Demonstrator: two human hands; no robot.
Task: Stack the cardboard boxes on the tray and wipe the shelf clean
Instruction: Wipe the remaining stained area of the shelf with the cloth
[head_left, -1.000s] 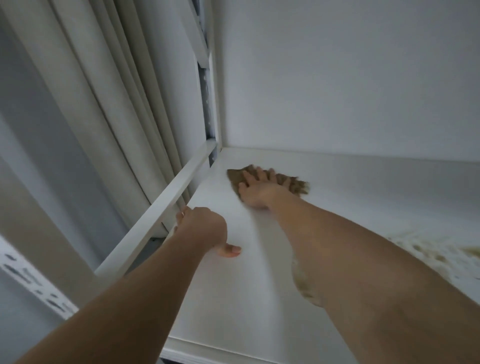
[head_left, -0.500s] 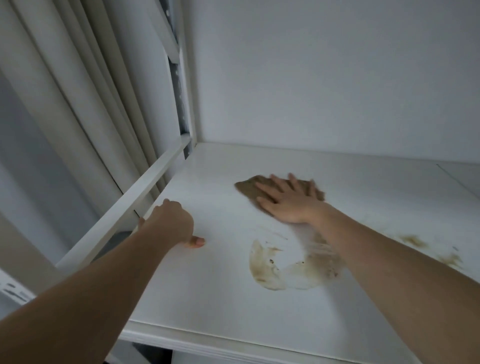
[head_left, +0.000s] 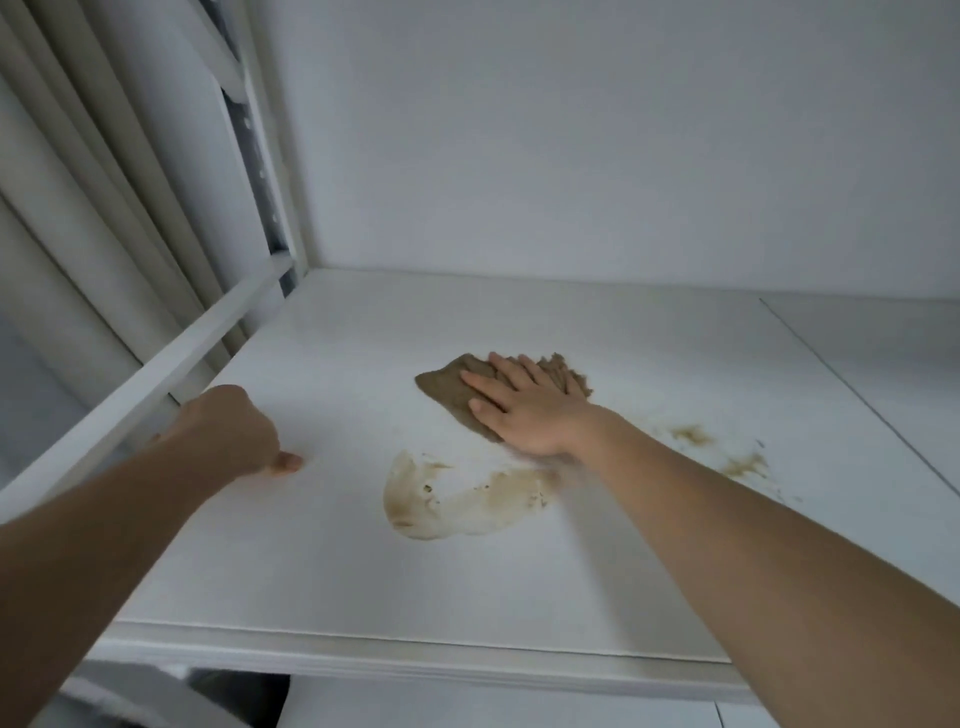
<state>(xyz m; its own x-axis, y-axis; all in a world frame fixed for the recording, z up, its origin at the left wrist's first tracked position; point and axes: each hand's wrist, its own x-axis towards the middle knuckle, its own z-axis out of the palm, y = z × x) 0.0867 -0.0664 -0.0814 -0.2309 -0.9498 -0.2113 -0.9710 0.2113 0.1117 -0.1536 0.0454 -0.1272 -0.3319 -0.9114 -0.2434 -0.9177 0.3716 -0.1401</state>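
My right hand (head_left: 524, 410) lies flat, fingers straight, pressing a brown cloth (head_left: 449, 392) onto the white shelf (head_left: 363, 571) near its middle. A wet brown smear (head_left: 457, 504) curves across the shelf just in front of that hand. Smaller brown stains (head_left: 693, 434) lie to the right of my wrist. My left hand (head_left: 228, 431) is curled at the shelf's left edge, thumb tip on the top surface; its fingers are hidden behind the knuckles. No cardboard boxes or tray are in view.
A white side rail (head_left: 156, 374) slopes along the left of the shelf, with pale curtains (head_left: 78, 182) behind it. The white back wall (head_left: 571, 156) closes the far side. A seam (head_left: 841, 374) divides the shelf board on the right.
My right hand slid the cloth from the shelf's far-left corner rightward toward the middle, and the brown smear came into view. My left hand stayed at the left edge.
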